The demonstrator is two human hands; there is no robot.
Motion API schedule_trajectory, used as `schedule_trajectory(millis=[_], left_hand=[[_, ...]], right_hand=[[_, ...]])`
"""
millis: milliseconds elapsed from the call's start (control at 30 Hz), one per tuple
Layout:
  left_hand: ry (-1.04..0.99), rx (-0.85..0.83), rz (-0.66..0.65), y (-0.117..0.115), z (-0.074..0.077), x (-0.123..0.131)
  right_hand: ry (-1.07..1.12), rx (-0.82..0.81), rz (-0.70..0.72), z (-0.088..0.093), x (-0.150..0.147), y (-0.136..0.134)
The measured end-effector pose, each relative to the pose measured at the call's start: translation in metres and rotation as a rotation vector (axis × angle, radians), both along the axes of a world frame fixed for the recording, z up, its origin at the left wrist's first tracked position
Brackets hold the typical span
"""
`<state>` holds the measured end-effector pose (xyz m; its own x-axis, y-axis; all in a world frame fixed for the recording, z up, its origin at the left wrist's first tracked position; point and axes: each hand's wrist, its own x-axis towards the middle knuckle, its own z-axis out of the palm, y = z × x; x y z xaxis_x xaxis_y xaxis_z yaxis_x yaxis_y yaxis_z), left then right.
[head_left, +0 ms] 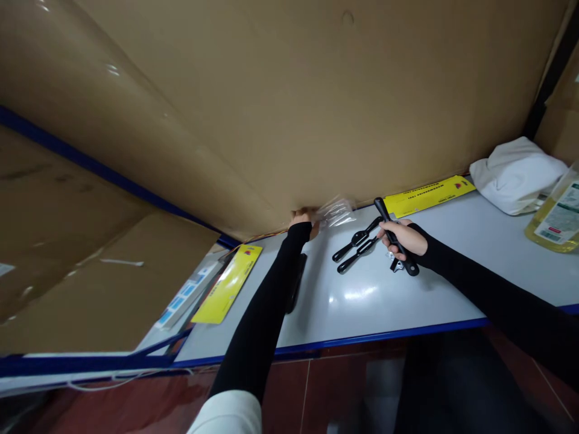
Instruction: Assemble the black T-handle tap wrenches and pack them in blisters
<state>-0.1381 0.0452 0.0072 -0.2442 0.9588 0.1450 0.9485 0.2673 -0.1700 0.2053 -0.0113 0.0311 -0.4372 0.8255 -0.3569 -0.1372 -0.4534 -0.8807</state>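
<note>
In my right hand, closed around its middle, is a black two-handled spokeshave, tilted above the table. Two more black spokeshaves lie side by side just left of that hand. Small silvery metal parts show beneath my right fingers. My left hand reaches to the table's back edge by the cardboard; its fingers are blurred and partly hidden. Crumpled clear plastic bags lie right beside it, and I cannot tell whether it grips one. A dark elongated object is partly covered by my left forearm.
Yellow printed cards lie at the back right, and another yellow card is at left, near a white-and-blue box. A white cloth bundle and a bottle of yellow liquid stand right. Cardboard walls the back.
</note>
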Motion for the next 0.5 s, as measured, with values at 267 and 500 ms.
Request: schedule_trajectory(millis=[267, 500], left_hand=[[-0.006, 0.068, 0.033, 0.0002, -0.0081, 0.0095], [-0.063, 0.082, -0.076, 0.002, -0.0065, 0.0083]], right_hand=[[-0.055, 0.007, 0.022, -0.0033, -0.0022, -0.0012], [-0.099, 0.013, 0.05, -0.0093, -0.0024, 0.0008]])
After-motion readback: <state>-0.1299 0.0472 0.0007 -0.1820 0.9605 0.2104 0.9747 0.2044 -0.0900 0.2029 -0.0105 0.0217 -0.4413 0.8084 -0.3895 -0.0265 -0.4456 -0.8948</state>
